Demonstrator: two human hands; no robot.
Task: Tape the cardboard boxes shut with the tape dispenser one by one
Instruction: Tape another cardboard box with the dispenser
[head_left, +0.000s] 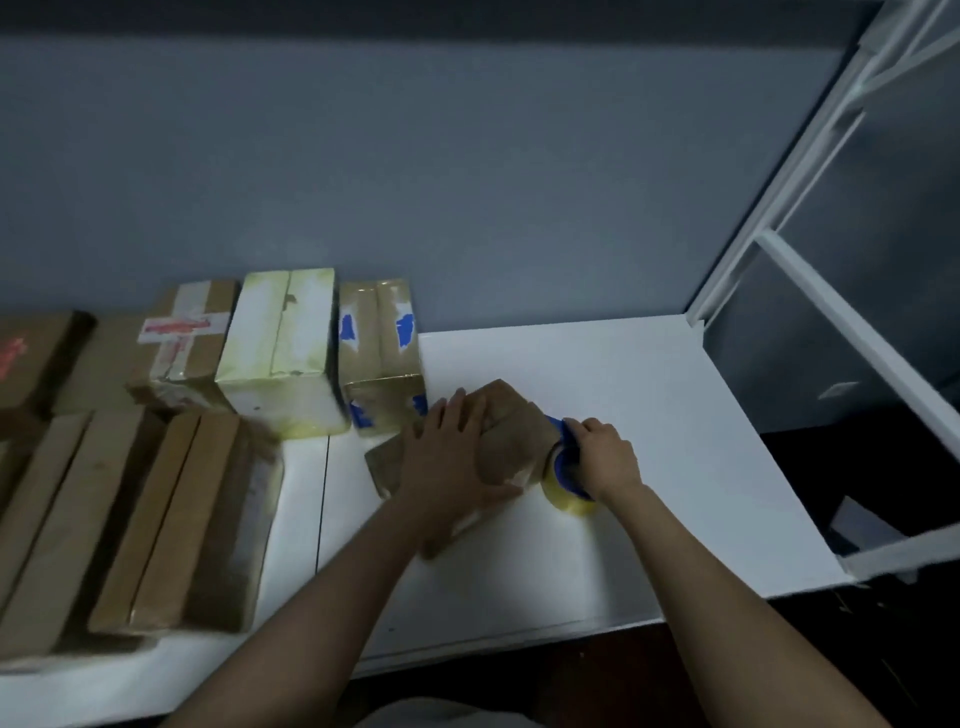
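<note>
Left hand (447, 457) pins box (511, 441); stacked boxes (280, 353) crowd behind.

Box (511, 441): brown cardboard, closed, skewed on white table. Dispenser (566, 470): blue, clear tape roll, touching box's right end.

the left hand (448, 457) lies flat on a brown cardboard box (511, 441) on the white table (649, 415); the right hand (605, 457) grips a blue tape dispenser (566, 467) against the box's right end.
</note>
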